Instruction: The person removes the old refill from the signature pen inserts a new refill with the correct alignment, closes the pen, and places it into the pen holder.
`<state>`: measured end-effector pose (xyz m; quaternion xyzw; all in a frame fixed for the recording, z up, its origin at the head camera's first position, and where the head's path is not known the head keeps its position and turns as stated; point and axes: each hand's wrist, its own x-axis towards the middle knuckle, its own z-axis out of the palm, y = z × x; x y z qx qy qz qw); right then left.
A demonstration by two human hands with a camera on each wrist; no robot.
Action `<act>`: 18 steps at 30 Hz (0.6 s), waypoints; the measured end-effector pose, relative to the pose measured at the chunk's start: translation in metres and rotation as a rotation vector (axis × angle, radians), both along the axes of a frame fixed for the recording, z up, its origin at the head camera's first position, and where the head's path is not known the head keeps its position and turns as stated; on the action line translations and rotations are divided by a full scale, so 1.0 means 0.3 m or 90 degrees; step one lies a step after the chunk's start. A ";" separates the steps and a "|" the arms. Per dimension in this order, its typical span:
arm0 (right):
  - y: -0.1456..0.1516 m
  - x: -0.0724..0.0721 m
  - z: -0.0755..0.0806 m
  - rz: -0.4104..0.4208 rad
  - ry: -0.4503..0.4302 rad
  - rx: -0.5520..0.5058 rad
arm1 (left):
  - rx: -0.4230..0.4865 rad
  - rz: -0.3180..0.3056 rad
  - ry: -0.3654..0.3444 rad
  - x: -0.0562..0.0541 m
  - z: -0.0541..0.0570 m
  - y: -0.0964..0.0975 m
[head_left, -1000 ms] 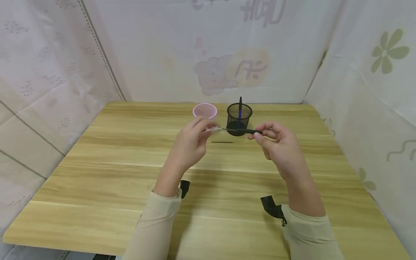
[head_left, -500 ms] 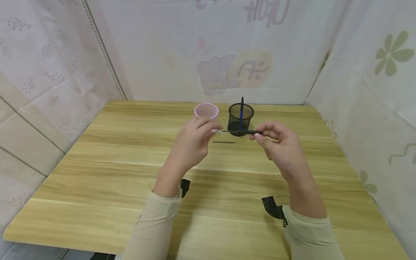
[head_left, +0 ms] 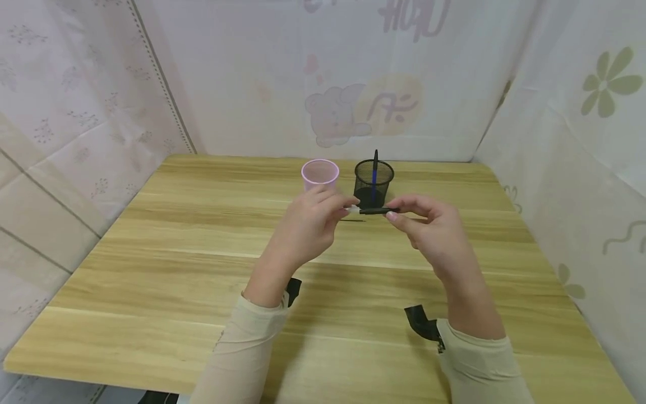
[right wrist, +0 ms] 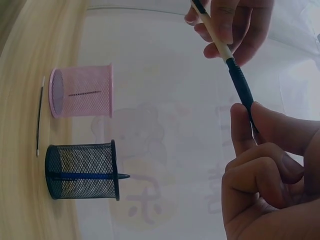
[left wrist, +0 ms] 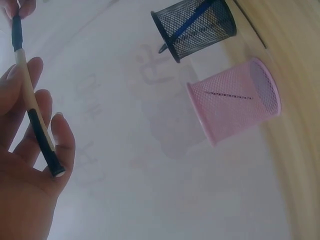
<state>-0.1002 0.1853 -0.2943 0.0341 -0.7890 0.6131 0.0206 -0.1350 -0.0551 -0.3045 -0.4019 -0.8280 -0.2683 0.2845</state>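
My left hand holds the white barrel of a ballpoint pen, fingers curled about it. The barrel's black clip end lies along that palm in the left wrist view. Thumb and forefinger of my right hand pinch the black grip section near its tip. Barrel and grip section meet end to end in one line, above the table; whether they are fastened cannot be told. No refill shows between them. A thin dark refill lies on the table beyond the hands, partly hidden by the left hand in the head view.
Behind the hands stand a pink mesh pen cup and, to its right, a black mesh pen cup holding a blue-and-black pen. The wooden table ends at printed cloth on the back and sides.
My left hand has moved right with the white barrel and the right hand slightly left. The thin refill once visible between barrel and grip section is now covered, and the two parts meet.
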 end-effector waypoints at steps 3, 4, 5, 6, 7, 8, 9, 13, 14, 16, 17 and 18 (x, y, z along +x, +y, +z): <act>0.001 0.000 0.004 -0.001 -0.010 0.003 | -0.003 -0.007 -0.011 0.002 0.002 -0.001; 0.002 0.000 0.006 -0.005 -0.014 0.008 | -0.004 -0.009 -0.012 0.002 0.001 -0.001; 0.002 0.000 0.009 -0.008 -0.017 0.013 | -0.004 -0.011 -0.011 0.002 0.001 0.000; 0.003 -0.001 0.011 -0.010 -0.018 0.019 | -0.004 -0.013 -0.010 0.001 0.001 0.000; 0.004 -0.002 0.014 -0.014 -0.018 0.025 | -0.003 -0.015 -0.008 0.000 0.002 0.001; 0.005 -0.003 0.016 -0.017 -0.019 0.031 | -0.002 -0.017 -0.006 -0.002 0.003 0.003; 0.006 -0.003 0.018 -0.017 -0.016 0.037 | 0.000 -0.018 -0.005 -0.003 0.003 0.005; 0.009 -0.003 0.018 0.005 -0.028 0.067 | 0.007 -0.025 -0.014 -0.002 0.005 0.012; 0.009 -0.003 0.018 0.012 -0.035 0.076 | 0.009 -0.026 -0.017 -0.002 0.004 0.013; 0.010 -0.005 0.017 0.024 -0.060 0.100 | 0.013 -0.028 -0.009 -0.003 0.004 0.017; 0.011 -0.007 0.017 0.029 -0.068 0.112 | 0.016 -0.029 -0.001 -0.005 0.006 0.020; 0.012 -0.009 0.019 0.033 -0.075 0.119 | 0.018 -0.029 0.009 -0.007 0.009 0.022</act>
